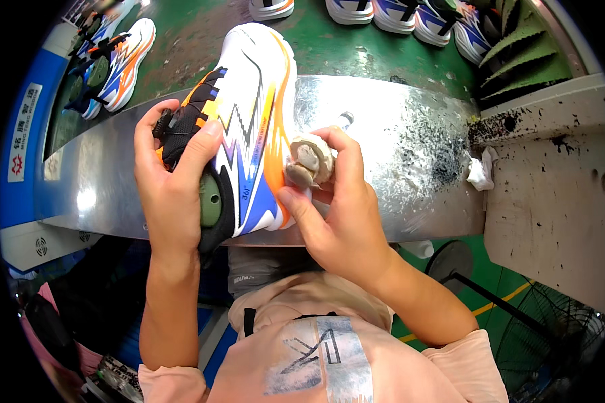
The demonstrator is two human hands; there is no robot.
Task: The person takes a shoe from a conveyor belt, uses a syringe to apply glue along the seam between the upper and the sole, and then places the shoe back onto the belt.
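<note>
My left hand (175,168) is closed around the upper of a running shoe (255,121), thumb across its black laces. The shoe is white with orange, yellow, purple and blue; its toe points away from me and its sole faces right. A green insert (212,201) with a small hole shows in the heel opening. Between the thumb and fingers of my right hand (336,201) is a rounded off-white lump (309,162) with grey-brown patches, held against the orange and white midsole near the heel. What the lump is made of, I cannot tell.
Beneath the shoe lies a scuffed metal ledge (396,161), dark spots at its right. Crumpled white tissue (480,169) rests by the beige panel. Beyond is a green belt (188,47) bearing similar shoes (129,64), with green flaps (531,50) at right. A black fan (544,336) stands lower right.
</note>
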